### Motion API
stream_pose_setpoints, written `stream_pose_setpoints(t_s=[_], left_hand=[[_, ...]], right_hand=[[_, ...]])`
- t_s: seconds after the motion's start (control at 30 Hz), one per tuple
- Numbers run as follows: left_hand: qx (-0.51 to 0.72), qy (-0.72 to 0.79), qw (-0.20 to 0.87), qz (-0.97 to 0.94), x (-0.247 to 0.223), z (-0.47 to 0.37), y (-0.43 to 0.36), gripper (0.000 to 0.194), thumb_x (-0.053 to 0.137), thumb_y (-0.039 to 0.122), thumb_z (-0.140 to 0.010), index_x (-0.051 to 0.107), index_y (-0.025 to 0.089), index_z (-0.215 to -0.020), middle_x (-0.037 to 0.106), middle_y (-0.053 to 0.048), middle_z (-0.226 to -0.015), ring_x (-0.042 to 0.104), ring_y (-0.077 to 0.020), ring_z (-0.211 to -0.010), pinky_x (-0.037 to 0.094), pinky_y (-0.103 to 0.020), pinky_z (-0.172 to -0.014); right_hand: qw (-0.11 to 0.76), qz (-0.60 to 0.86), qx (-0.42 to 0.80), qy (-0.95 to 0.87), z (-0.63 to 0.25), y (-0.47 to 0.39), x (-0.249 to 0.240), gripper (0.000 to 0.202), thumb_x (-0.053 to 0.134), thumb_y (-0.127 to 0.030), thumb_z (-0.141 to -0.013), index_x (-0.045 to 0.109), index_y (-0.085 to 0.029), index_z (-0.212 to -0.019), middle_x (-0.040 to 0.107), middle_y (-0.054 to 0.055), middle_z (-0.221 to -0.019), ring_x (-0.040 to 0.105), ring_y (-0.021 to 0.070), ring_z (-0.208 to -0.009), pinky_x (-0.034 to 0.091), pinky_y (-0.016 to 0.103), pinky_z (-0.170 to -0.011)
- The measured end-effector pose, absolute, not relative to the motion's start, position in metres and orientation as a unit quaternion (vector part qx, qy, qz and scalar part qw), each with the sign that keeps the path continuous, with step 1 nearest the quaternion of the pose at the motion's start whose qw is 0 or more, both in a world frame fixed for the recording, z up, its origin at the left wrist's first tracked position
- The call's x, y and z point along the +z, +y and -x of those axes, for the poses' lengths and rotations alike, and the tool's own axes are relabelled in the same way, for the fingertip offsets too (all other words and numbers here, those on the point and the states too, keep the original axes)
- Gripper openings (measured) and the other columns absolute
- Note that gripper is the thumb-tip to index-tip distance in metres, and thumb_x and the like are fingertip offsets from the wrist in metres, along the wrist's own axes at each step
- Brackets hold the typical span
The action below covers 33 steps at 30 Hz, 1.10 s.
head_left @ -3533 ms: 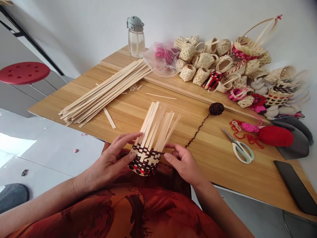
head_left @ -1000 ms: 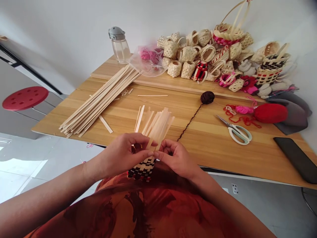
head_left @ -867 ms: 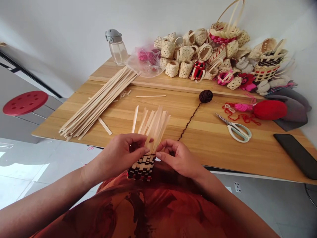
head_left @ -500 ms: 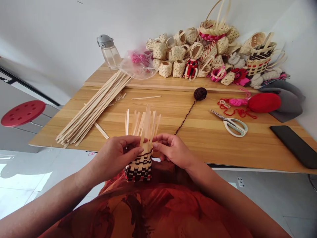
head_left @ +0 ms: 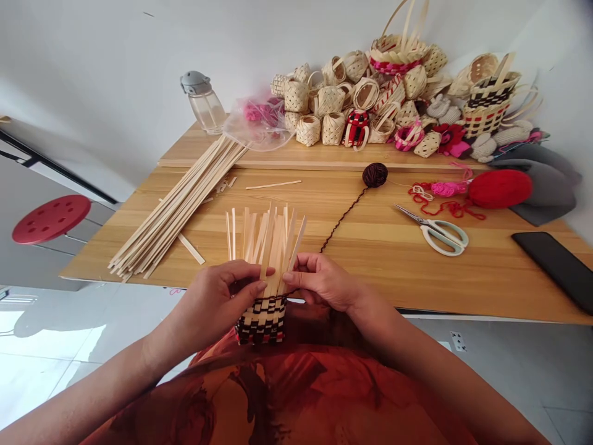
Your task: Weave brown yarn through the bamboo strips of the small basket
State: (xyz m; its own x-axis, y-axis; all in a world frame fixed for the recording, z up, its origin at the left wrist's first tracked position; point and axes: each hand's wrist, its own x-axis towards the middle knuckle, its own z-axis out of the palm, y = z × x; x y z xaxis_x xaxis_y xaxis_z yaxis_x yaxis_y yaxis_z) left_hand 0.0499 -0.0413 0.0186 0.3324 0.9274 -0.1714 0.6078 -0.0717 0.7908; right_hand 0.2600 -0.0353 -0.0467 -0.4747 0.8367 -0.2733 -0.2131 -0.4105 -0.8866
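Note:
A small half-woven basket (head_left: 262,322) stands upright on my lap, its lower part checked in black, pale and red. Pale wooden strips (head_left: 277,238) rise loose from its top. My left hand (head_left: 234,285) is closed on the basket's left side, thumb and index finger pinching a strip. My right hand (head_left: 322,281) pinches a strip at the right side between thumb and fingers. Dark brown yarn (head_left: 341,216) runs from a ball (head_left: 375,175) on the table to my right hand and along the basket's upper edge.
On the wooden table lie a bundle of wooden strips (head_left: 176,207) at left, scissors (head_left: 433,230), red yarn (head_left: 500,188) and a black phone (head_left: 556,269) at right. Several small woven baskets (head_left: 331,101) are piled at the back, near a clear bottle (head_left: 204,104). A red stool (head_left: 50,219) stands at left.
My right thumb and fingers have gone from the yarn near the basket's edge to a strip at the right, which now leans outward. The view has shifted slightly.

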Motion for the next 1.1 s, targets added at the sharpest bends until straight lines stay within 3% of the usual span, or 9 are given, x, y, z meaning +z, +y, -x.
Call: stream_pose_setpoints(t_s=[0.1,0.3,0.53,0.73,0.9,1.1], left_hand=[[0.176,0.55,0.384,-0.721,0.017,-0.05,-0.04,0.028,0.064,0.04,-0.087,0.079,0.017,-0.093,0.08,-0.007,-0.087,0.071,-0.0213,-0.074,0.056,-0.027,-0.062],[0.132,0.557,0.375,-0.73,0.012,-0.049,-0.032,0.028,0.061,0.042,-0.087,0.076,0.018,-0.087,0.072,-0.002,-0.068,0.065,-0.018,-0.064,0.047,-0.023,-0.054],[0.092,0.589,0.314,-0.739,0.015,-0.06,-0.024,0.031,0.065,0.044,-0.08,0.066,0.018,-0.063,0.049,0.004,-0.052,0.044,-0.012,-0.052,0.032,-0.022,-0.048],[0.127,0.564,0.426,-0.696,0.012,-0.056,-0.024,0.025,0.068,0.042,-0.079,0.066,0.018,-0.072,0.05,0.005,-0.056,0.045,-0.0115,-0.054,0.032,-0.021,-0.047],[0.205,0.52,0.508,-0.655,0.008,-0.05,-0.034,0.027,0.071,0.042,-0.083,0.064,0.017,-0.076,0.062,0.001,-0.067,0.056,-0.0129,-0.062,0.043,-0.022,-0.055],[0.239,0.473,0.559,-0.637,0.006,-0.05,-0.038,0.023,0.07,0.036,-0.088,0.067,0.017,-0.078,0.073,-0.004,-0.087,0.065,-0.0167,-0.078,0.051,-0.025,-0.069]], right_hand=[[0.348,0.393,0.728,-0.441,-0.258,-0.038,-0.046,0.043,0.083,-0.053,-0.072,0.059,-0.017,-0.075,0.057,-0.007,-0.053,0.045,0.0048,-0.039,0.029,0.016,-0.035],[0.383,0.387,0.703,-0.457,-0.256,-0.045,-0.037,0.035,0.082,-0.046,-0.074,0.06,-0.018,-0.078,0.063,-0.003,-0.067,0.057,0.0097,-0.054,0.042,0.021,-0.048],[0.407,0.353,0.681,-0.496,-0.25,-0.056,-0.033,0.024,0.082,-0.029,-0.077,0.06,-0.019,-0.082,0.059,-0.004,-0.074,0.054,0.0102,-0.066,0.043,0.023,-0.063],[0.437,0.386,0.674,-0.455,-0.241,-0.057,-0.034,0.025,0.083,-0.022,-0.074,0.063,-0.019,-0.089,0.064,-0.004,-0.079,0.057,0.0108,-0.069,0.046,0.022,-0.065],[0.443,0.406,0.667,-0.441,-0.24,-0.051,-0.042,0.025,0.083,-0.021,-0.072,0.063,-0.019,-0.087,0.066,-0.003,-0.079,0.06,0.0123,-0.071,0.047,0.023,-0.067],[0.399,0.454,0.603,-0.521,-0.247,-0.052,-0.043,0.015,0.076,-0.023,-0.08,0.065,-0.018,-0.088,0.067,0.0,-0.081,0.06,0.0138,-0.074,0.047,0.025,-0.067]])
